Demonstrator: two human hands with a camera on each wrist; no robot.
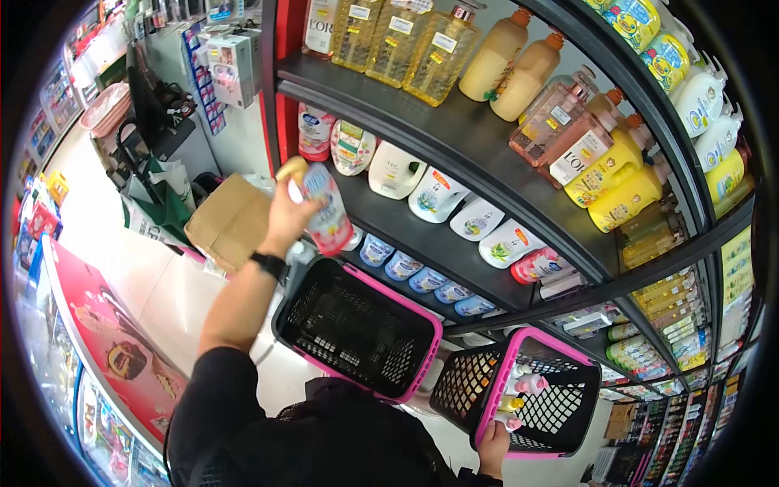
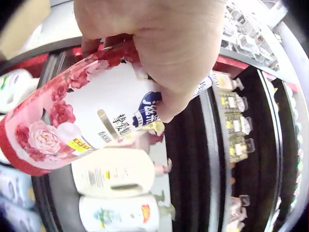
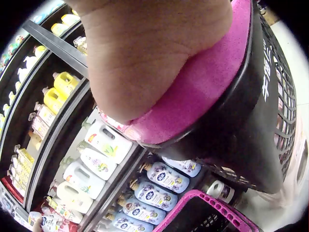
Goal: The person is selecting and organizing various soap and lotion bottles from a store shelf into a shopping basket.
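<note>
A pink and white bottle with rose print (image 1: 328, 213) is held in the left hand (image 1: 289, 213), above the far end of an empty-looking black basket with a pink rim (image 1: 430, 333). In the left wrist view the left hand (image 2: 159, 43) grips the bottle (image 2: 87, 106) near its top, the base pointing down-left. The right hand (image 1: 492, 448) grips the pink rim of a second black basket (image 1: 584, 354), which holds several bottles with pink and yellow tops (image 1: 531, 384). The right wrist view shows the right hand (image 3: 149, 53) on that pink rim (image 3: 193, 96).
Dark shelves (image 1: 438, 122) curve around the front and right, carrying rows of pump bottles and white jugs (image 1: 438, 195). Blue bottles (image 1: 403, 266) stand on the lowest shelf. A cardboard box (image 1: 230, 221) sits left of the shelf, and a pink display counter (image 1: 122, 349) is at the left.
</note>
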